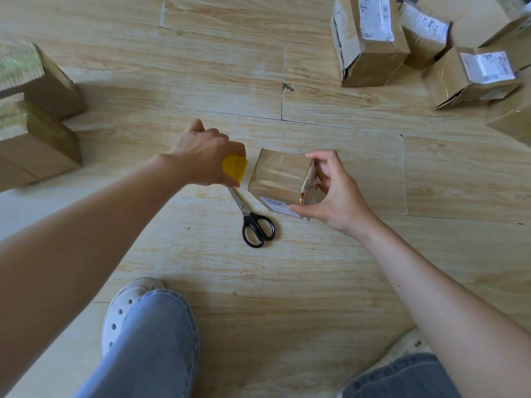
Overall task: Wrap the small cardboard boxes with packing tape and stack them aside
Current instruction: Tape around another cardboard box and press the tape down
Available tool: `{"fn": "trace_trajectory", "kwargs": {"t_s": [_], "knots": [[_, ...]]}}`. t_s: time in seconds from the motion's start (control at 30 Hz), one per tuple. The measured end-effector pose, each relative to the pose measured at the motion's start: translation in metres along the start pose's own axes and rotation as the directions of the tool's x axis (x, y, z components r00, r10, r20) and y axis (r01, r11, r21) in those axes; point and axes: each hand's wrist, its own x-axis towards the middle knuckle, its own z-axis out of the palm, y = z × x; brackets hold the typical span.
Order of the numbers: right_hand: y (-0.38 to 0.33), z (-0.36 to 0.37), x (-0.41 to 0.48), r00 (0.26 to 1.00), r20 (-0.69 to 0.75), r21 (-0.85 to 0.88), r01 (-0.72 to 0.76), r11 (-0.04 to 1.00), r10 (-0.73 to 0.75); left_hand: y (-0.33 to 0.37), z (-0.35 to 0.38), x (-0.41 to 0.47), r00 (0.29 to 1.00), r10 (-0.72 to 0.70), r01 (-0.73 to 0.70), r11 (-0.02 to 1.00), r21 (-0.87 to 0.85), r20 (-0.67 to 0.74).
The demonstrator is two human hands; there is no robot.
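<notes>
A small cardboard box [280,175] sits on the wooden floor at the centre, its top glossy with tape and a white label on its near side. My right hand [333,191] grips its right end, thumb at the near corner and fingers over the far edge. My left hand [205,156] is curled round a yellow tape roll [234,167] just left of the box. Black-handled scissors [253,218] lie on the floor below the roll, blades pointing up towards it.
Two taped boxes [34,116] stand stacked at the left edge. Several untaped boxes with shipping labels [370,44] crowd the top right. My leg in jeans and a white shoe [126,308] is at the bottom centre, my other knee [402,377] bottom right.
</notes>
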Motion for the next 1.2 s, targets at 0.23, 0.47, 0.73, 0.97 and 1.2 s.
{"fn": "trace_trajectory", "kwargs": {"t_s": [0.23,0.47,0.73,0.97,1.2], "knots": [[0.004,-0.001,-0.004,1.000,-0.022,-0.005,-0.003,1.000,0.003,0.008,0.004,0.004,1.000,-0.005,0.006,1.000,0.028,-0.022],[0.013,-0.008,-0.009,1.000,0.017,-0.029,-0.011,1.000,0.012,0.019,0.012,0.008,0.995,-0.058,0.044,0.982,0.182,0.076],[0.039,-0.028,-0.023,0.994,-0.025,-0.024,-0.111,0.994,0.110,0.035,0.005,0.005,0.982,0.053,-0.071,0.993,-0.098,-0.179],[0.037,-0.035,-0.018,0.995,-0.004,-0.039,-0.104,0.994,0.104,0.022,0.005,-0.009,0.988,0.033,-0.079,0.948,-0.309,-0.152],[0.019,-0.038,0.004,0.994,0.074,-0.081,-0.075,0.994,0.081,0.023,0.018,-0.006,0.993,-0.118,0.117,0.989,-0.087,-0.010]]}}
